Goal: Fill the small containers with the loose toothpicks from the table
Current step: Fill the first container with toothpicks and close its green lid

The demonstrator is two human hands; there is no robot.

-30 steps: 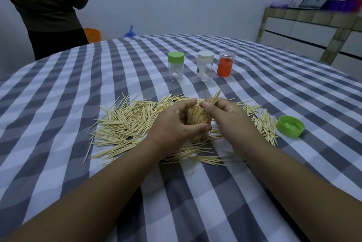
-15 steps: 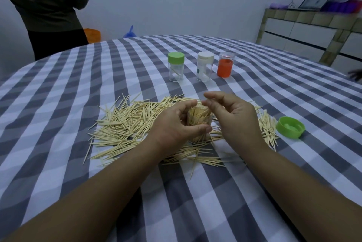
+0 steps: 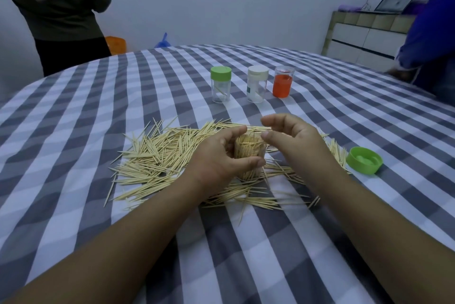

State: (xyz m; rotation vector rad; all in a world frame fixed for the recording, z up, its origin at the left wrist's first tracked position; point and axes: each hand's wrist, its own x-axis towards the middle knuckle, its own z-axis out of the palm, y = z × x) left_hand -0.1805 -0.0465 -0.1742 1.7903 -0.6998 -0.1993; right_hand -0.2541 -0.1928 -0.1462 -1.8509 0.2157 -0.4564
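My left hand [image 3: 219,158] grips a small clear container [image 3: 248,156] that stands upright on the table, packed with toothpicks. My right hand [image 3: 293,138] hovers just right of the container's mouth, fingers loosely curled, holding nothing I can see. Loose toothpicks [image 3: 157,156] lie scattered over the checked tablecloth on both sides of my hands. A green lid [image 3: 364,163] lies upside down to the right. Further back stand a green-capped container [image 3: 220,87], a white-capped container [image 3: 257,86] and a clear container with orange inside [image 3: 283,84].
A person in dark clothes [image 3: 59,8] stands at the table's far left. Another person's blue sleeve [image 3: 430,32] reaches in at the far right edge. A cabinet with a laptop [image 3: 396,1] stands behind. The checked table [image 3: 73,111] spreads wide around the pile.
My right hand has let go of the toothpicks at the container's mouth and lifted slightly, opening. A person in blue has come into view at the right.
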